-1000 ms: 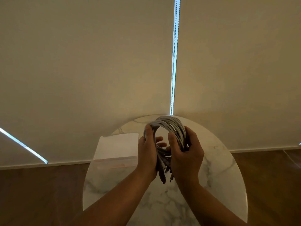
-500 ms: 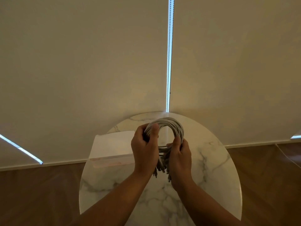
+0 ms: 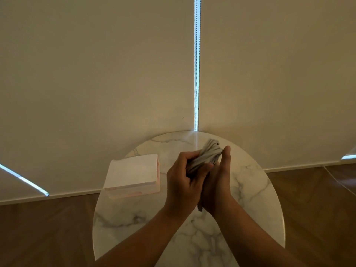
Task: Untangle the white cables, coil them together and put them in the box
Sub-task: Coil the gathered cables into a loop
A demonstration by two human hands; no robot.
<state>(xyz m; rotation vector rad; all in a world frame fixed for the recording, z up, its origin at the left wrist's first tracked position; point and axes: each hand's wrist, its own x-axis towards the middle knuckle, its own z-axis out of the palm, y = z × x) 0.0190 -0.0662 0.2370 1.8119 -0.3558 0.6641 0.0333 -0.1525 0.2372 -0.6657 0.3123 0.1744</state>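
The white cables (image 3: 209, 153) form one squeezed bundle held above the round marble table (image 3: 250, 189). My left hand (image 3: 185, 182) grips the bundle from the left, fingers curled round it. My right hand (image 3: 218, 185) presses against it from the right, thumb up along the loop's far end. Plug ends (image 3: 200, 207) poke out below, between my wrists. The flat white and pink box (image 3: 133, 175) lies on the table to the left of my hands; whether its lid is on I cannot tell.
The table stands against cream roller blinds (image 3: 96, 74), with a bright gap and a bead chain (image 3: 196, 74) between them. Brown wooden floor (image 3: 317, 209) lies on both sides of the table.
The upright round coil has been flattened into a narrow bundle tilted up to the right. Both hands have closed in on it and sit lower over the table.
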